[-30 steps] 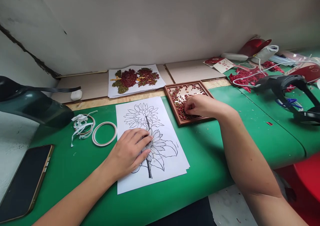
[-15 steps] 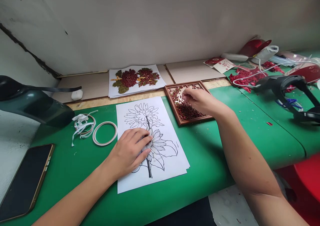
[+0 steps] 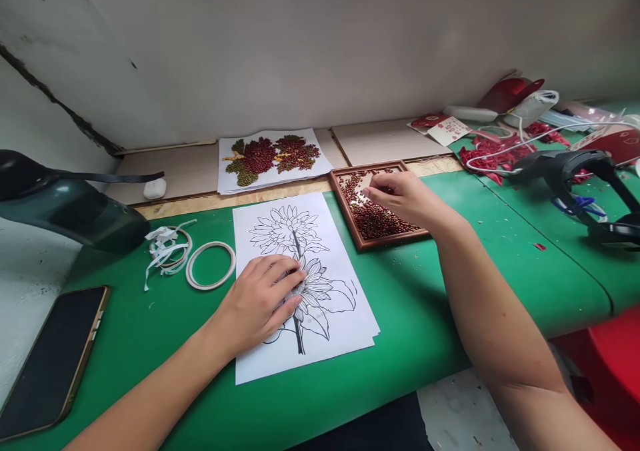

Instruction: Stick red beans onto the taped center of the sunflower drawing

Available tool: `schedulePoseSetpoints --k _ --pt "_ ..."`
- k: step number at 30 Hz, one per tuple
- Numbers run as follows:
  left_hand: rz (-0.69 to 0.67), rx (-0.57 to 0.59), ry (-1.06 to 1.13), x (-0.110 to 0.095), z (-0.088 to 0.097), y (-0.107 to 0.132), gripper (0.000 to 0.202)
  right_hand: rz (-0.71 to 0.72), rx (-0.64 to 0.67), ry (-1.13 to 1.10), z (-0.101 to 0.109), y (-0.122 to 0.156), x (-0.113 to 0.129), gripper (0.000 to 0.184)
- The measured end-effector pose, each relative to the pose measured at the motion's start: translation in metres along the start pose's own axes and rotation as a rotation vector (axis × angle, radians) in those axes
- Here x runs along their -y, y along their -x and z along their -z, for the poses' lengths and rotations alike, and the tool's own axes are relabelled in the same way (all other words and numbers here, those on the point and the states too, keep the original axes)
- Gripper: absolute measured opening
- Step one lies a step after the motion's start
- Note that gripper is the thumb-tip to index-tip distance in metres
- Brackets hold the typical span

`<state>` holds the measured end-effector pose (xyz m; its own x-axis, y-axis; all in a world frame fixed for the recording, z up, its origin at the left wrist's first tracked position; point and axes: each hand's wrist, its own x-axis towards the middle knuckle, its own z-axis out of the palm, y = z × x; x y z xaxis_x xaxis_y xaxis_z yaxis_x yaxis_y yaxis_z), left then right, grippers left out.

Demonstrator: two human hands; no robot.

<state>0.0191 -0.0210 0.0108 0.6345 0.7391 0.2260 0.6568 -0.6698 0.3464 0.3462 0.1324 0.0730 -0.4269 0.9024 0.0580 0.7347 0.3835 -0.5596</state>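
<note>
My left hand [image 3: 267, 298] rests on a sheet of paper [image 3: 270, 368] printed with a black line drawing of sunflowers, its fingers stretched and slightly bent over the lower flower. Over a brown framed tray [image 3: 373, 243] at the paper's upper right is my right hand [image 3: 400, 194], thumb and fingers pressed together. What they pinch, if anything, is too small or hidden to see. Dark red beans [image 3: 377, 221] cover much of the tray, thickest toward its near side, with a pale patch near my fingertips.
Behind the drawing lies a paper with a bean picture [image 3: 257, 158] in red, green and yellow. On the left are two tape rolls [image 3: 189, 268], a phone [image 3: 53, 361] and a dark bottle [image 3: 85, 211]. A black headset-like strap [image 3: 585, 178] and red shreds [image 3: 493, 152] lie right.
My right hand has shifted slightly within the space over the tray, its fingers still pinched. My left hand stays in place on the drawing.
</note>
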Motion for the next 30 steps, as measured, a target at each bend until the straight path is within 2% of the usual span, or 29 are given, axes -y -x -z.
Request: schedulePoseSetpoints --k 4,5,9,11,13,15,19,21,23,27,29,30 --pt "-0.002 -0.007 -0.001 0.000 -0.001 0.000 0.035 0.030 0.148 -0.310 0.015 0.006 0.006 0.038" --pt "-0.003 -0.008 -0.001 0.000 -0.001 0.000 0.034 0.073 0.237 -0.391 0.022 0.009 0.007 0.036" --pt "-0.010 -0.011 0.008 0.001 -0.001 0.000 0.033 0.378 0.797 -0.620 0.040 0.021 0.015 0.020" --pt "-0.011 -0.018 0.012 0.001 -0.002 0.000 0.033 0.549 0.897 -0.775 0.038 0.023 0.017 0.011" --pt "-0.008 -0.024 0.010 0.001 -0.002 0.001 0.033 0.680 0.862 -0.952 0.030 0.022 0.016 0.012" --pt "-0.003 -0.030 0.004 0.001 -0.002 0.000 0.032 0.693 0.793 -1.012 0.023 0.019 0.012 0.020" --pt "0.006 -0.022 0.005 0.000 -0.002 0.000 0.032 0.491 0.737 -0.885 0.017 0.011 0.001 0.023" --pt "0.013 -0.015 0.010 0.000 -0.002 0.000 0.033 0.390 0.712 -0.838 0.018 0.011 0.003 0.023" --pt "0.019 -0.014 0.014 0.000 -0.001 0.000 0.033 0.357 0.707 -0.780 0.018 0.015 0.017 0.024" --pt "0.041 -0.039 0.035 0.000 -0.001 -0.001 0.029 0.439 0.763 -0.667 0.015 0.032 0.064 0.030" --pt "0.056 -0.057 0.049 0.000 -0.001 -0.001 0.025 0.402 0.709 -0.574 0.006 0.033 0.079 0.032" --pt "0.059 -0.065 0.054 -0.001 -0.001 -0.001 0.024 0.343 0.630 -0.453 0.000 0.027 0.081 0.031"
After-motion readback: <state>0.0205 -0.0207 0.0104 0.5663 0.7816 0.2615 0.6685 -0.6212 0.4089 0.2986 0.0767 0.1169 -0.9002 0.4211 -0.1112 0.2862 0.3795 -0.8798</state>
